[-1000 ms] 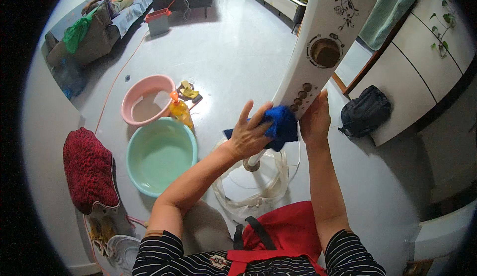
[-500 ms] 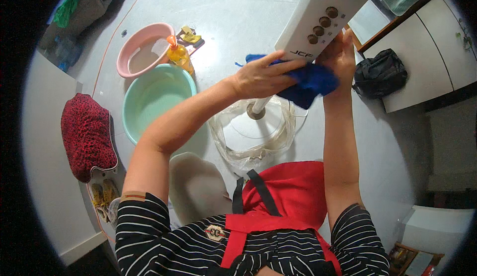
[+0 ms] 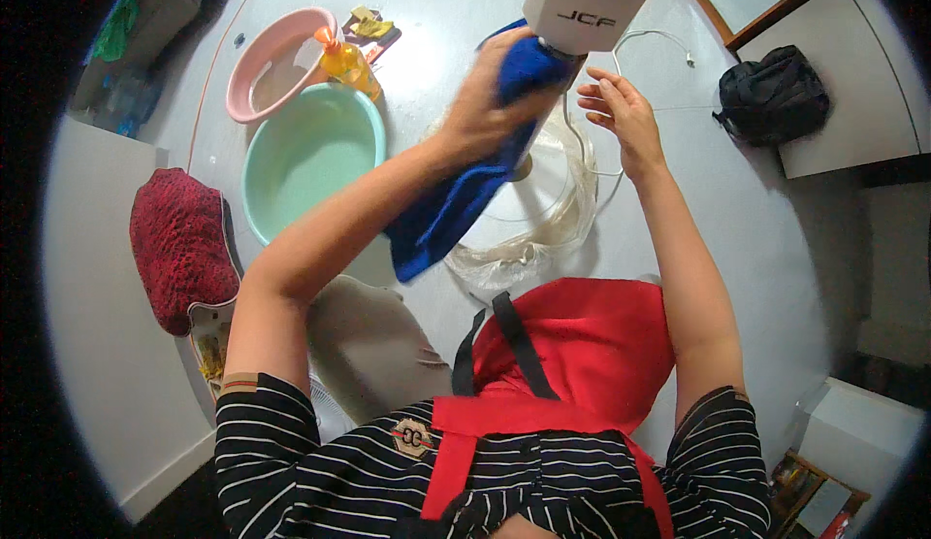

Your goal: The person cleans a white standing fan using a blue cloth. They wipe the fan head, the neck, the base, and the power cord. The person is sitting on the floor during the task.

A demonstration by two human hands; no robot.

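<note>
A blue cloth is gripped in my left hand, wrapped against the pole just under a white control box with round knobs, which looks like part of a pedestal fan. The cloth's loose end hangs down toward me. To the right of the pole, my right hand is raised with its fingers apart and holds nothing. Below the hands, the round white base is partly covered by a clear plastic bag. A white cord runs beside the base, and its plug lies on the floor.
At left stand a mint-green basin, a pink basin and an orange pump bottle. A red patterned bundle lies by the white panel at far left. A black backpack leans against the white cabinet at right.
My left hand has carried the cloth down and left, from the box's lower end onto the pole. My right hand has come away from the box and lowered. The view has shifted.
</note>
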